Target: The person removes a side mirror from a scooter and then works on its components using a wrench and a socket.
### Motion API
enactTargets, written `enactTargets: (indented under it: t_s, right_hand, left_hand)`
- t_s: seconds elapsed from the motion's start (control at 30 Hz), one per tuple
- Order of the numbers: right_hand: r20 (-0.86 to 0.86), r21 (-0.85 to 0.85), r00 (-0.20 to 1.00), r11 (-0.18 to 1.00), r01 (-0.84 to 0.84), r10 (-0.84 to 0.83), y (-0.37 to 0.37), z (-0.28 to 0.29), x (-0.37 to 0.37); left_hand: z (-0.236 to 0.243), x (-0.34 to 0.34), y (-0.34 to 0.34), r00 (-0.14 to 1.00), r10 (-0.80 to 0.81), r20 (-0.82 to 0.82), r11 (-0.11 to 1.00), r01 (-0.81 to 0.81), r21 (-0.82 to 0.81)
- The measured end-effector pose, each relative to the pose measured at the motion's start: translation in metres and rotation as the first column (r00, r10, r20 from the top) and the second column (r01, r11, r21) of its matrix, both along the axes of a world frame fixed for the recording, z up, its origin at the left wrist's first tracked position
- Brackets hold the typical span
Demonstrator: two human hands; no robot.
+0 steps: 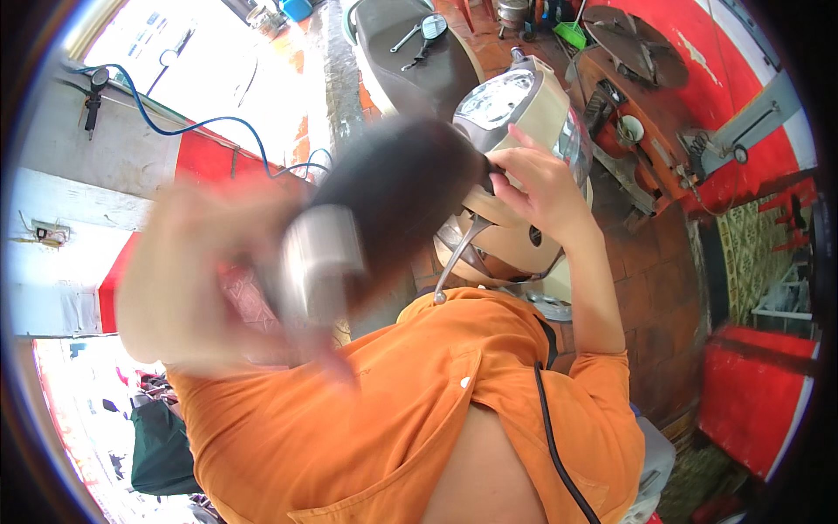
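Note:
My right hand (546,188) has its thumb and fingers closed around the thin dark end of a large, dark, elongated thing (393,192). That thing is blurred and close to my view, so its kind cannot be made out. A silver cylindrical part (325,249) shows at its lower left. Beside this part is my left hand (218,271), smeared by motion; its fingers and grip cannot be read. Behind the dark thing stands the beige front of a scooter (537,113) with a clear headlight (497,100). A metal brake lever (458,262) sticks out below my right hand.
A mirror (434,26) and a wrench (406,37) lie on a dark scooter seat (384,65). A blue hose (188,129) hangs at the left. Right of the scooter stands a brown workbench (659,131) with parts. A black cable (554,437) crosses my orange shirt.

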State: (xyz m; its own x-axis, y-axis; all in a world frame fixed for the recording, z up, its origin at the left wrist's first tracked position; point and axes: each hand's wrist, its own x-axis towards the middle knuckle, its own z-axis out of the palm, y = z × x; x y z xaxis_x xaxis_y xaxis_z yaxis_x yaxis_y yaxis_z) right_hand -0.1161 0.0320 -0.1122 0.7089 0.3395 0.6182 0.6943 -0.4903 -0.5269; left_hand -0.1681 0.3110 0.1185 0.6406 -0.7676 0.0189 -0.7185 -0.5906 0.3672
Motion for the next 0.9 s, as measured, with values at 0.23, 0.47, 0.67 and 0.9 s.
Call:
enactTargets:
  t_s: [0.23, 0.47, 0.67, 0.9]
  right_hand:
    - [-0.013, 0.189, 0.994, 0.976, 0.111, -0.11, 0.013, -0.016, -0.019]
    - [-0.19, 0.565, 0.982, 0.82, 0.092, 0.02, 0.016, -0.03, -0.022]
    - [-0.259, 0.599, 0.962, 0.795, 0.091, 0.085, 0.01, -0.039, -0.02]
    - [-0.499, 0.553, 0.866, 0.752, 0.359, -0.047, 0.029, -0.039, -0.038]
  left_hand:
    - [-0.062, 0.006, -0.046, 0.869, -0.494, 0.042, 0.814, 0.479, -0.328]
    - [-0.083, 0.1, -0.096, 0.974, -0.118, 0.191, 0.924, 0.179, -0.337]
    - [-0.172, 0.143, -0.086, 0.965, -0.081, -0.25, 0.963, 0.012, -0.269]
    - [-0.201, 0.132, -0.08, 0.878, -0.229, -0.421, 0.936, 0.08, -0.343]
